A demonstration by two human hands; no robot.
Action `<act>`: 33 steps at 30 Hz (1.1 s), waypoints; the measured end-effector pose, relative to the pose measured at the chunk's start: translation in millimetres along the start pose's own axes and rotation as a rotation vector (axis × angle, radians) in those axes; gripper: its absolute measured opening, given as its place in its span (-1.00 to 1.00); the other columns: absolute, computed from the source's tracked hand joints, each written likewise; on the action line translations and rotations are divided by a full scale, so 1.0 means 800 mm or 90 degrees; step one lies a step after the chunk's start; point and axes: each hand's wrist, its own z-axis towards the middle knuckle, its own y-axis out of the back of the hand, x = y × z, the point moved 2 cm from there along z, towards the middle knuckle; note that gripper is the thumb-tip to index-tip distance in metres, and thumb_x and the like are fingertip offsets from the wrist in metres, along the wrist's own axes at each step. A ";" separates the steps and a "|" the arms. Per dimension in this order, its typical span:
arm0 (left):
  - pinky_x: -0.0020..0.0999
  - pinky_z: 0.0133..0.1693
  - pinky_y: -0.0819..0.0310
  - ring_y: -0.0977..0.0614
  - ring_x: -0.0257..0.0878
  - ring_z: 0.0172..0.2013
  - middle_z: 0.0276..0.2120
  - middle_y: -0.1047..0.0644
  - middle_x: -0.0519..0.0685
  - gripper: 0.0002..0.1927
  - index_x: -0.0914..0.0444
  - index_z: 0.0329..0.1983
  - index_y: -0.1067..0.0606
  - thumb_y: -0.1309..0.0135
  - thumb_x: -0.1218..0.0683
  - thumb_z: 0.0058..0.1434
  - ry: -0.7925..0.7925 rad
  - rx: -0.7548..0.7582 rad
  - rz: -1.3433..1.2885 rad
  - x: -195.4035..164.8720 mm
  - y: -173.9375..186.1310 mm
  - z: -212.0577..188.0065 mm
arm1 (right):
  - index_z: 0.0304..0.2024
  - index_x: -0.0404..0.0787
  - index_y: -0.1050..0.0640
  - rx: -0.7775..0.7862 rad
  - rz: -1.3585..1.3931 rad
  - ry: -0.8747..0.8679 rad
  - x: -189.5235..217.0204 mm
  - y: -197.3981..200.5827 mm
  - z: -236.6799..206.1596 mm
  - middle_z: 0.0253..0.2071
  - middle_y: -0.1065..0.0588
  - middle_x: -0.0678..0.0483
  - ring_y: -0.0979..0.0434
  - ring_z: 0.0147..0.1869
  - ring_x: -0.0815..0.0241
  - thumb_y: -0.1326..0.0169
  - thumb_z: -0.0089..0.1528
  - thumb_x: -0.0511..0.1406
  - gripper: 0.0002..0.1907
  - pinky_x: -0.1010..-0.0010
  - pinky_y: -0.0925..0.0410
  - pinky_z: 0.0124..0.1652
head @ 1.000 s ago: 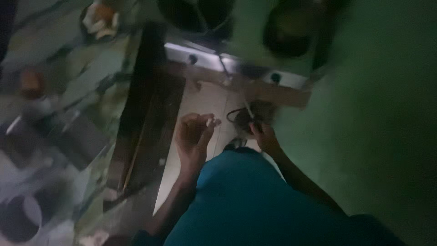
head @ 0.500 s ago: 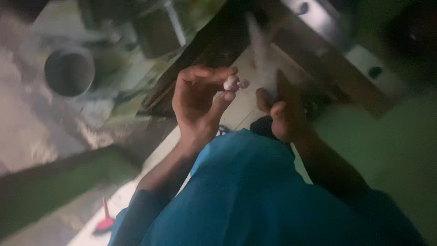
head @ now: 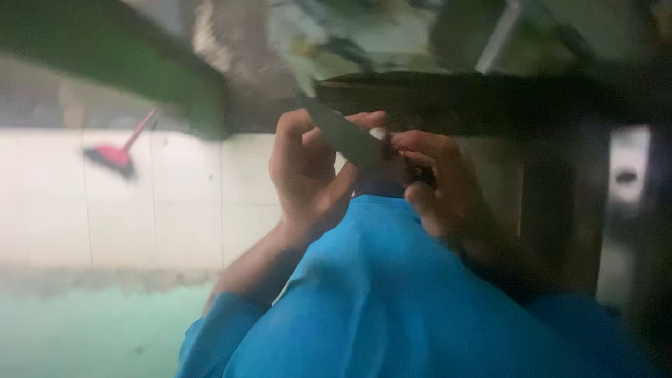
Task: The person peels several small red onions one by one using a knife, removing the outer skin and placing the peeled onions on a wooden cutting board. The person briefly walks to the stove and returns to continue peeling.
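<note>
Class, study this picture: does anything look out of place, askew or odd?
Little can be judged, as the picture is blurred. One thing stands out: a red broom lies flat on the pale tiled floor, away from the hands. The left hand and right hand hold a knife.

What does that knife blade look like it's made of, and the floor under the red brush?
The knife blade looks like metal with a dull grey finish: flat, thin, tapering, though blur leaves it open. The floor looks like pale glazed tile, given its straight grid joints. The red brush is probably plastic, judging by its uniform bright colour.
</note>
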 end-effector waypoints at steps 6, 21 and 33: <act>-0.25 0.20 -0.59 -0.60 -0.15 0.15 0.19 -0.52 0.19 -0.53 0.21 0.35 -0.14 -0.02 0.40 0.56 -0.035 -0.094 0.019 -0.039 0.122 0.033 | 0.34 -0.22 -0.31 0.124 0.047 0.009 -0.072 -0.061 0.138 -0.24 -0.47 0.07 -0.38 -0.46 0.43 0.21 0.52 -0.06 -0.52 0.58 -0.28 -0.45; -0.22 0.22 -0.56 -0.60 -0.13 0.15 0.15 -0.53 0.22 -0.55 0.24 0.37 -0.20 -0.11 0.24 0.54 -0.024 -0.247 -0.056 -0.064 0.380 0.216 | 0.10 -0.25 -0.38 0.222 0.107 -0.055 -0.143 -0.159 0.504 -0.40 -0.37 0.14 -0.33 -0.42 0.40 0.45 0.55 0.13 -0.37 0.55 -0.26 -0.40; -0.18 0.08 -0.65 -0.66 -0.09 0.04 0.04 -0.55 0.15 -0.57 0.28 0.20 -0.29 -0.16 0.27 0.34 0.114 -0.457 -0.019 0.005 0.524 0.253 | 0.37 -0.16 -0.17 0.097 -0.041 -0.068 -0.232 -0.188 0.636 -0.30 -0.42 0.02 -0.42 -0.39 0.24 0.18 0.58 -0.20 -0.63 0.40 -0.33 -0.35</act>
